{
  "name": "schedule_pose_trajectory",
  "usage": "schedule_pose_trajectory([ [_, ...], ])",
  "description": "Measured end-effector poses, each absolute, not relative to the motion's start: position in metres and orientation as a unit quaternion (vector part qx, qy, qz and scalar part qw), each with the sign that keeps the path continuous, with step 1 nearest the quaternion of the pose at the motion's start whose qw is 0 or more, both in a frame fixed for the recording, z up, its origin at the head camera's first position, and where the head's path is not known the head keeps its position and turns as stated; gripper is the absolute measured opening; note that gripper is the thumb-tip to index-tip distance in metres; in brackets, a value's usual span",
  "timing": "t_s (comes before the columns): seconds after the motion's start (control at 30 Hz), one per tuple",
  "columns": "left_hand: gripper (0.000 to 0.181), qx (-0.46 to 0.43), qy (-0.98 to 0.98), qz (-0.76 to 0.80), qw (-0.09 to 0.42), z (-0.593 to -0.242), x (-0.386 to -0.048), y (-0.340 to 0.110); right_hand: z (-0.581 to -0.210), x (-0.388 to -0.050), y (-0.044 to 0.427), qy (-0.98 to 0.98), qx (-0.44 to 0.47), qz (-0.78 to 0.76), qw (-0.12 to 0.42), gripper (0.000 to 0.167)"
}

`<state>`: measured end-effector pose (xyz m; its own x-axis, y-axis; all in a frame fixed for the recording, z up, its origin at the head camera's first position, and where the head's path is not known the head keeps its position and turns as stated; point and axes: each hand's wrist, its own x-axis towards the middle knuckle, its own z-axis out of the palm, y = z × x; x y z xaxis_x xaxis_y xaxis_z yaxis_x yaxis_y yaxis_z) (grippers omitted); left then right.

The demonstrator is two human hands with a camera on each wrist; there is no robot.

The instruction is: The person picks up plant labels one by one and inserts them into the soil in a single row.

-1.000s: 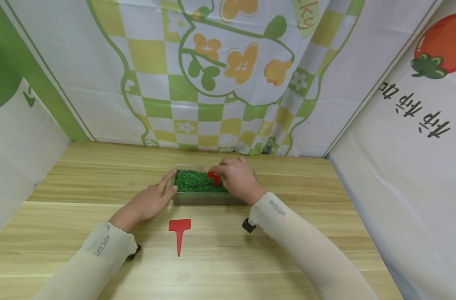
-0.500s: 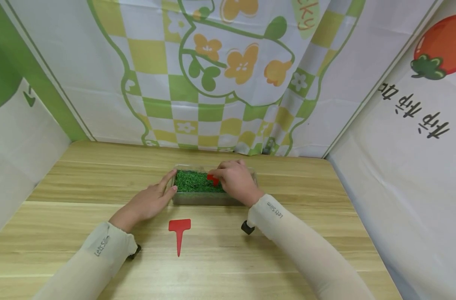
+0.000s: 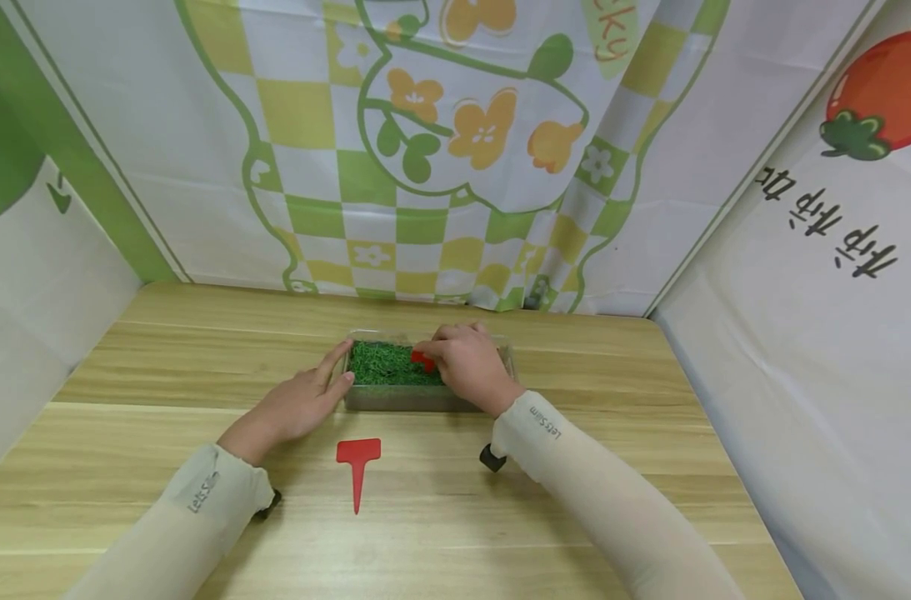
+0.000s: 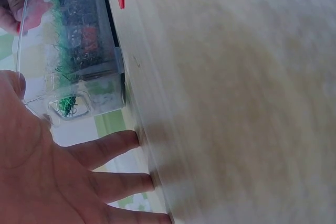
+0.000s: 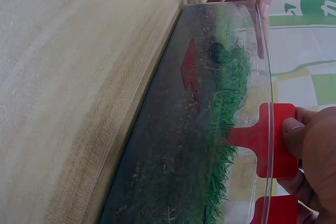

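Note:
A clear plastic box of dark soil and green grass stands on the table. My right hand is over its right half, thumb and fingers pinching a red T-shaped plant label. The label's stem goes down into the grass in the right wrist view. Close by, a second red label shows partly beneath the fingers. At the box's left end my left hand touches the wall with straight, spread fingers; in the left wrist view several fingertips rest on the wood.
Another red T-shaped label lies flat on the wooden table, in front of the box and between the forearms. Behind the table hangs a checked, flowered cloth. Printed white sheets rise at both sides.
My right hand has shifted slightly left and toward me with the red plant label, whose stem shows less above the grass. My left hand stays at the box's end.

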<state>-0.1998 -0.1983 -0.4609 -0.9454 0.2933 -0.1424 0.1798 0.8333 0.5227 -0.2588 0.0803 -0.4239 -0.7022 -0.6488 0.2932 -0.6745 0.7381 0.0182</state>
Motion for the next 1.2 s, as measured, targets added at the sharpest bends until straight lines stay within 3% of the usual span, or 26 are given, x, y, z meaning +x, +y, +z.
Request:
schedule_pose_trajectory([
  [1.2, 0.066, 0.126, 0.95, 0.265, 0.104, -0.4621, -0.2006, -0.1994, -0.4183, -0.2591, 0.0873, -0.925, 0.354, 0.063, 0.126, 0.03],
])
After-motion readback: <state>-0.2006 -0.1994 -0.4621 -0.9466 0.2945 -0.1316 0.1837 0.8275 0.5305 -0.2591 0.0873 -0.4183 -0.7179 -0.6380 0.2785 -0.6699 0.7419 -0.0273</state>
